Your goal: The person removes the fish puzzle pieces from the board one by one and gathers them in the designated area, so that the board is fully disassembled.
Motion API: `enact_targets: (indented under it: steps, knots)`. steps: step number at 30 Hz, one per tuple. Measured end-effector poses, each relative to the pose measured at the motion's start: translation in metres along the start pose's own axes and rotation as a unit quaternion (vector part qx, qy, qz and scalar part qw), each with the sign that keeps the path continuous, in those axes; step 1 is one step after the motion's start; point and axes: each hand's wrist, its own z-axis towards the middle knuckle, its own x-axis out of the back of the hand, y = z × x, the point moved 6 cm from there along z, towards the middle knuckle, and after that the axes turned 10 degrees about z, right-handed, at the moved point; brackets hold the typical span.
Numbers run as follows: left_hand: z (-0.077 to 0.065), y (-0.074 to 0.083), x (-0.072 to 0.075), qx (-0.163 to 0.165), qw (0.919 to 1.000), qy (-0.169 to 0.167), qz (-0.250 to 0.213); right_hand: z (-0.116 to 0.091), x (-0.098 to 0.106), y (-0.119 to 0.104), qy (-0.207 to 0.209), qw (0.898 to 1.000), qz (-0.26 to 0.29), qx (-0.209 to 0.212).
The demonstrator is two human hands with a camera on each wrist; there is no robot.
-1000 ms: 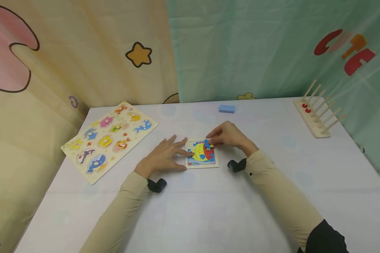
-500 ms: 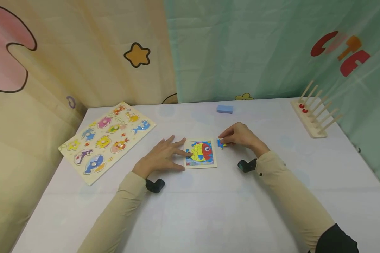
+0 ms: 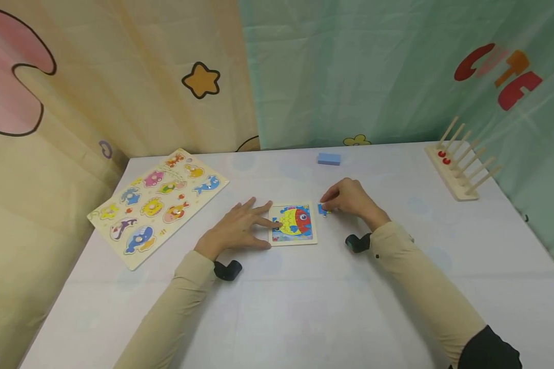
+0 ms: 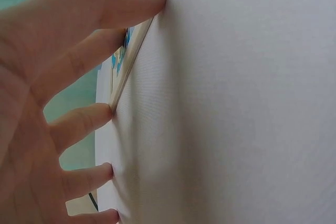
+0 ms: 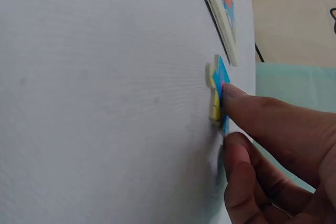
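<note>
In the head view, the left hand (image 3: 237, 228) is spread near the middle of the frame, its index finger lying on the left part of a fish puzzle (image 3: 295, 243) and covering some of it. The puzzle sits flat on the white table (image 3: 277, 318), just right of that hand. Right of centre, the right hand (image 3: 351, 199) pinches a small blue puzzle piece (image 3: 324, 209) beside the puzzle's upper right corner, apart from it; the fingertips hide part of the piece. An animal board (image 3: 130, 260) lies slanted at the left, a blue block (image 3: 329, 159) lies near the table's back edge, and a peg rack (image 3: 457, 182) with two red beads (image 3: 446, 161) stands at the upper right.

In the left wrist view, the thumb touches the puzzle's edge at the top and another fingertip meets its corner; the lower fingertips rest on the cloth.

In the right wrist view, the thumb lies against the blue and yellow piece right of centre, the other fingers curled below. Whether the piece touches the table, I cannot tell. The puzzle's edge shows at the top, apart from the piece.
</note>
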Motion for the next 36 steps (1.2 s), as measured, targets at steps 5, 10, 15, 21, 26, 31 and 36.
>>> enact_targets:
  steps: [5,10,15,21,26,31,36]
  knots:
    - [0.000,0.000,0.000,0.002,1.0000,0.000,0.001,-0.002,-0.002,-0.001,0.009,1.000,0.004,-0.010]
    - [0.000,0.000,-0.001,0.002,1.0000,-0.002,0.002,-0.003,-0.002,-0.002,0.000,1.000,-0.002,0.001]
    - [0.000,0.001,0.000,0.000,1.0000,-0.001,0.001,-0.003,-0.001,-0.008,0.007,0.999,-0.008,0.031]
    - [0.001,0.000,0.000,0.002,1.0000,-0.002,-0.002,0.004,-0.015,-0.022,0.000,0.997,-0.001,0.072]
    - [0.001,0.000,0.000,-0.002,1.0000,0.004,0.002,0.009,-0.040,-0.040,-0.047,0.991,0.001,0.122]
    - [0.000,0.001,0.001,-0.005,1.0000,0.006,0.003,0.013,-0.062,-0.052,-0.097,0.982,-0.020,0.158]
    - [0.000,0.001,0.003,0.000,1.0000,0.003,0.000,0.013,-0.070,-0.057,-0.115,0.978,-0.056,0.165]
